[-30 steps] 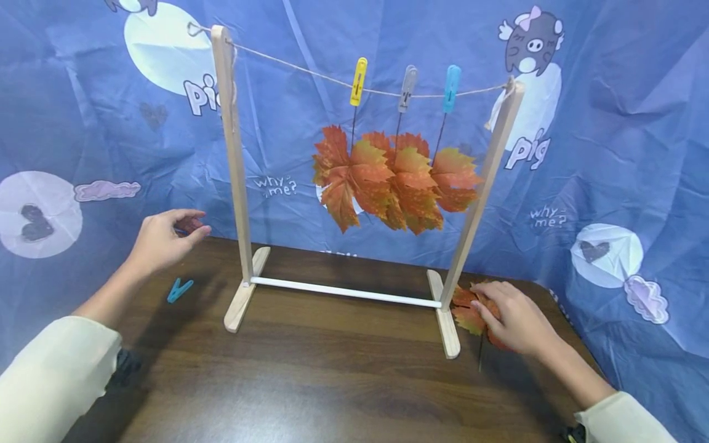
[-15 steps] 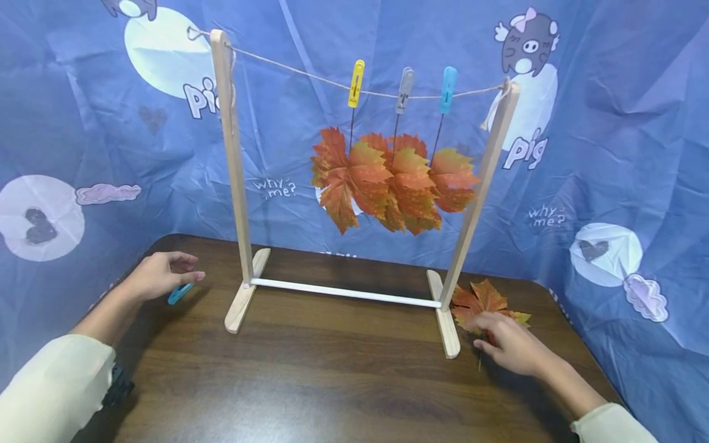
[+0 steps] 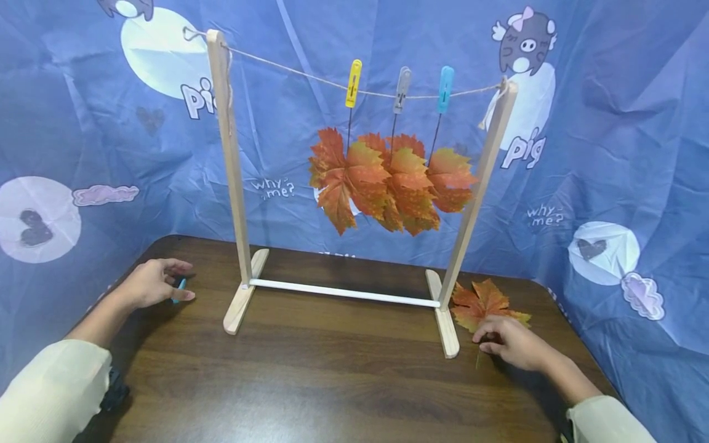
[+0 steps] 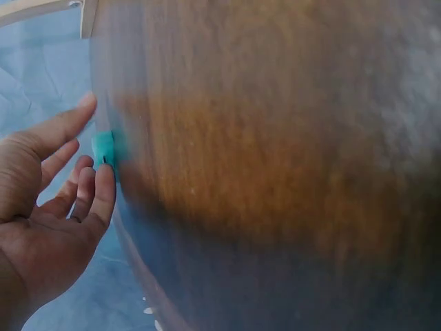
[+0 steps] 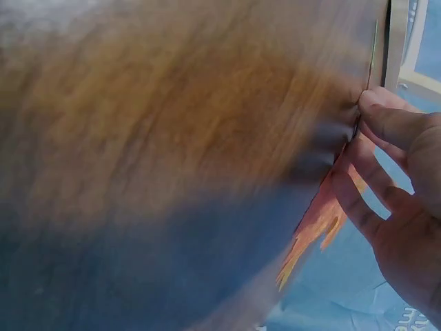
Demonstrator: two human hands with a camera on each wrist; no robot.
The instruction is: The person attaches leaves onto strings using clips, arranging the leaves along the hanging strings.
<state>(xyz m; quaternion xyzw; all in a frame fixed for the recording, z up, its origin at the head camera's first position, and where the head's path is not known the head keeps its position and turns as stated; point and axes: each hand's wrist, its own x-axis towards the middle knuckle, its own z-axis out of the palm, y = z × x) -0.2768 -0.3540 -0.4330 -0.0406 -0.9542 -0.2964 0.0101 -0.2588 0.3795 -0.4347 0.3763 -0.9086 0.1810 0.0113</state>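
My left hand (image 3: 146,284) is around a blue clothespin (image 3: 180,290) at the left of the table. In the left wrist view its thumb and fingers are spread, with fingertips right at the clothespin's end. On the right, my right hand (image 3: 512,346) pinches the thin stem (image 3: 478,358) of an orange artificial leaf (image 3: 483,300) between thumb and index finger. The hand hides part of that leaf, which lies beside the rack's foot. Part of its orange blade also shows below the fingers in the right wrist view.
A wooden rack (image 3: 232,184) stands mid-table with a white crossbar (image 3: 343,293). From its string (image 3: 277,64) hang several orange leaves, held by a yellow clothespin (image 3: 353,83), a grey clothespin (image 3: 402,90) and a light blue clothespin (image 3: 445,89). Blue printed cloth (image 3: 111,154) hangs behind.
My left hand has come down to the clothespin on the table. My right hand has slid from the leaf's blade down towards its stem, uncovering more of the leaf.
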